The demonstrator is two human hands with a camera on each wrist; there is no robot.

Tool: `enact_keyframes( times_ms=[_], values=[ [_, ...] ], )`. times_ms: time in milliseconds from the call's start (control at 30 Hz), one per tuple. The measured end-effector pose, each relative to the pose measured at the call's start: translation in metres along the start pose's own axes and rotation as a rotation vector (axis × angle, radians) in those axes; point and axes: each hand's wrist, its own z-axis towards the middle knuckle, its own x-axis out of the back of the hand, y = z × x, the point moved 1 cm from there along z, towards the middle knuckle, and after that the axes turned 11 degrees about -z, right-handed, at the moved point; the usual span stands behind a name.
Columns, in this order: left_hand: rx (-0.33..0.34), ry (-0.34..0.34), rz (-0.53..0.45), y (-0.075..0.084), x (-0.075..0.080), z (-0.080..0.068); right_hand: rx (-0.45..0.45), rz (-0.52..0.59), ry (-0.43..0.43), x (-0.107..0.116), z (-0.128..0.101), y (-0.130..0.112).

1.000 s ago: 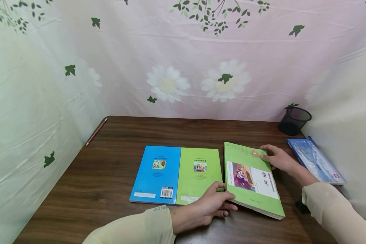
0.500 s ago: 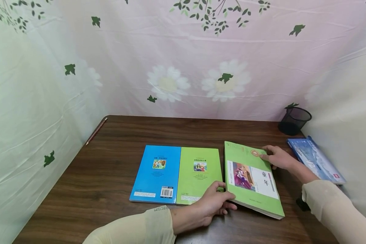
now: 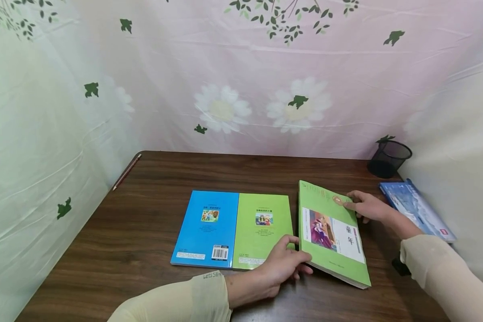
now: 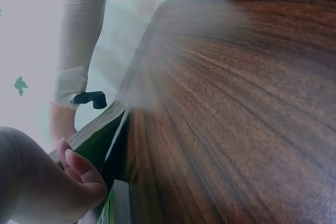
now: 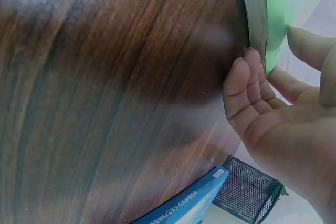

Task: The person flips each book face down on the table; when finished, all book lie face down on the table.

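Both hands grip green book: left hand (image 3: pixel 283 267) at near corner, right hand (image 3: pixel 367 206) at far edge. Book (image 3: pixel 332 232) tilted off desk (image 3: pixel 145 223); best moved level, clear of neighbouring books.

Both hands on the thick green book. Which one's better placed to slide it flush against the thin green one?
Right, probably. The right hand holds the thick green book at its far outer edge and can push inward. The left hand sits at the near corner, in the gap beside the thin green book.
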Motion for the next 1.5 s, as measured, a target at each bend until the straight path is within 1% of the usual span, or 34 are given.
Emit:
enact_keyframes(
  times_ms=[233,400,633,800,867,933,1067,1133,1267,1333,1433,1500],
  values=[
    [-0.055,-0.034,0.009,0.003,0.001,-0.002,0.014,-0.010,0.003,0.001,0.003,-0.002],
    [-0.099,-0.045,0.048,0.006,0.003,-0.002,0.024,-0.022,-0.020,0.003,0.004,-0.002],
    [-0.111,-0.062,0.070,0.006,0.004,-0.004,0.027,-0.048,-0.042,0.005,0.006,-0.003],
    [-0.152,-0.054,0.066,0.008,0.005,-0.004,0.030,-0.068,-0.028,0.004,0.005,-0.010],
    [-0.173,-0.051,0.068,0.009,0.005,-0.004,0.030,-0.101,-0.018,0.005,0.004,-0.014],
    [-0.190,-0.049,0.078,0.010,0.005,-0.004,0.050,-0.169,0.016,0.007,0.003,-0.019],
    [-0.225,-0.045,0.108,0.012,0.007,-0.003,0.112,-0.325,0.128,0.012,0.001,-0.037],
    [-0.243,-0.044,0.121,0.012,0.007,-0.002,0.136,-0.352,0.174,0.013,0.000,-0.050],
    [-0.279,-0.049,0.150,0.013,0.008,-0.001,0.157,-0.320,0.206,0.014,-0.003,-0.083],
    [-0.302,-0.051,0.176,0.013,0.008,-0.001,0.146,-0.280,0.193,0.014,-0.004,-0.098],
    [-0.342,-0.047,0.231,0.015,0.009,0.000,0.129,-0.248,0.192,0.017,-0.006,-0.116],
    [-0.375,-0.031,0.282,0.016,0.009,0.000,0.117,-0.233,0.184,0.019,-0.007,-0.125]
  ],
)
